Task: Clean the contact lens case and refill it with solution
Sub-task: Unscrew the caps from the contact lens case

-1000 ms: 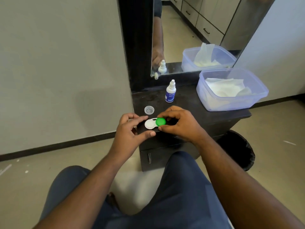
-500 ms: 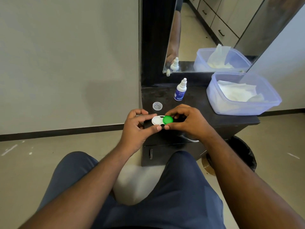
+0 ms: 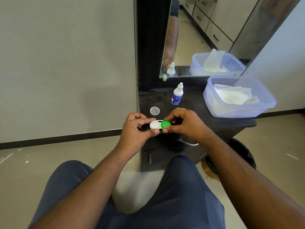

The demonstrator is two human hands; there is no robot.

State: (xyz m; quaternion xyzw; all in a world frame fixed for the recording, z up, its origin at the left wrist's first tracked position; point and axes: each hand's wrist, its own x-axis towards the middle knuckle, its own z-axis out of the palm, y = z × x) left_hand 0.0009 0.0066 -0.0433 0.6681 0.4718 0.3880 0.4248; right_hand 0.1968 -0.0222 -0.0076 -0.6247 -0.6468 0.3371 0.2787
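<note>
Setting: dark cabinet top [image 3: 194, 103] below a mirror [image 3: 204, 38], against a plain wall.
Lens case [image 3: 156, 125]: white double-well body, held just above the front left edge of the cabinet top, probably so both hands can work it.
Green cap [image 3: 165, 124]: sits on the right well; the left well looks white, open or capped I cannot tell.
Left hand [image 3: 137, 131]: pinches the white end, apparently to steady it.
Right hand [image 3: 184, 124]: fingers curl round the green cap, likely twisting it.
Clear cap [image 3: 154, 111]: lies near the left edge, apart.
Solution bottle [image 3: 177, 95]: upright toward the back, within reach.
Tissue tub [image 3: 239, 96]: right side, holding white tissues.
</note>
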